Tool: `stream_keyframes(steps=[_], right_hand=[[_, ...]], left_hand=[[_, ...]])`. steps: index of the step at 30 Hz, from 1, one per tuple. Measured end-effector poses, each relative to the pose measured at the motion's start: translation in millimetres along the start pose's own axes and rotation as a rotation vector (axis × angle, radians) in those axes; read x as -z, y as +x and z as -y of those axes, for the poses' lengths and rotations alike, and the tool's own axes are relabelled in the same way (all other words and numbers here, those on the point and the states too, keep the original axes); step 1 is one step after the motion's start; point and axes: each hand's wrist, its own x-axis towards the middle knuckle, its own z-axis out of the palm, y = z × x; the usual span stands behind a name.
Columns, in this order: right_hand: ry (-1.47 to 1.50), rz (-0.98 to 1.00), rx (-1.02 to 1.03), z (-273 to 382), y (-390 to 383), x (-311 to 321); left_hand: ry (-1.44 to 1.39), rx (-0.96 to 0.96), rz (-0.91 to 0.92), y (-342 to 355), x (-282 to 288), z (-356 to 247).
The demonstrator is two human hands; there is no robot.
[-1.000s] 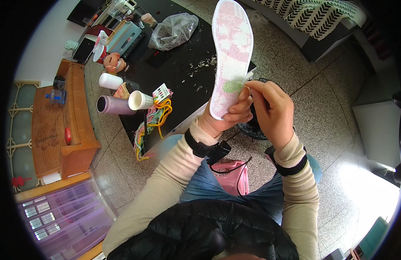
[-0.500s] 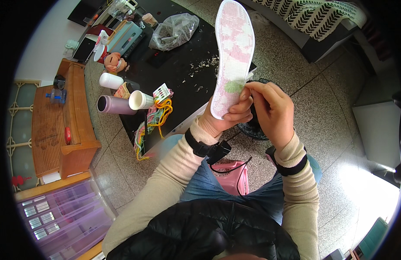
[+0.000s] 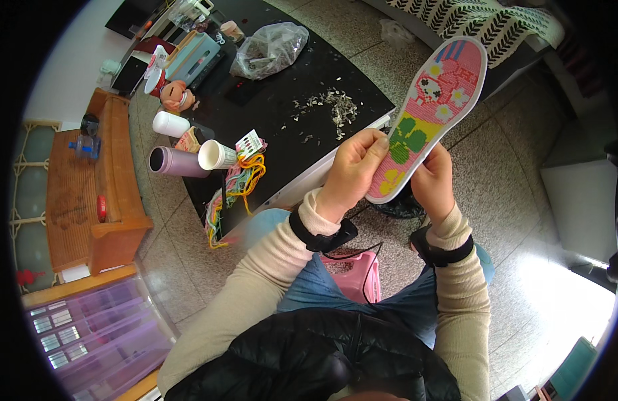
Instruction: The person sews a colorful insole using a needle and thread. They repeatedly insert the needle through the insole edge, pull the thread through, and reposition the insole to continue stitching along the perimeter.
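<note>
An insole [image 3: 442, 93] with a white rim shows its cross-stitched face: pink ground, blue stripes, white flowers, a small figure, green leaves and yellow patches. My left hand [image 3: 356, 167] is closed on its left edge at the narrower part, thumb pressed on the surface. Just right of the insole's lower half, my right hand [image 3: 432, 180] is curled, its fingertips partly hidden behind the insole; what they hold is out of sight.
A black table [image 3: 269, 107] bears scattered husks [image 3: 342, 107], a plastic bag [image 3: 269, 50], embroidery threads [image 3: 245, 177], a paper cup [image 3: 215, 155] and a purple thermos [image 3: 179, 162]. Below are a black-lined bin [image 3: 396, 207] and a pink stool [image 3: 352, 281]; a patterned-cloth seat [image 3: 469, 20] stands behind.
The insole has flipped from its pale back to the colourful stitched face and swung right and down. My left hand's thumb now lies on top; my right hand has slipped partly behind it.
</note>
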Motion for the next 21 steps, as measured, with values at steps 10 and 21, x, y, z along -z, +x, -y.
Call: stream_keyframes(steps=[10,21], right_hand=[[0.311,-0.037,-0.144,-18,-6,-7],[0.281,-0.061,-0.266,-22,-1,-1]], left_hand=[[0.266,-0.114,0.036,-1,9,-2],[0.322,-0.098,-0.011,0,9,-3]])
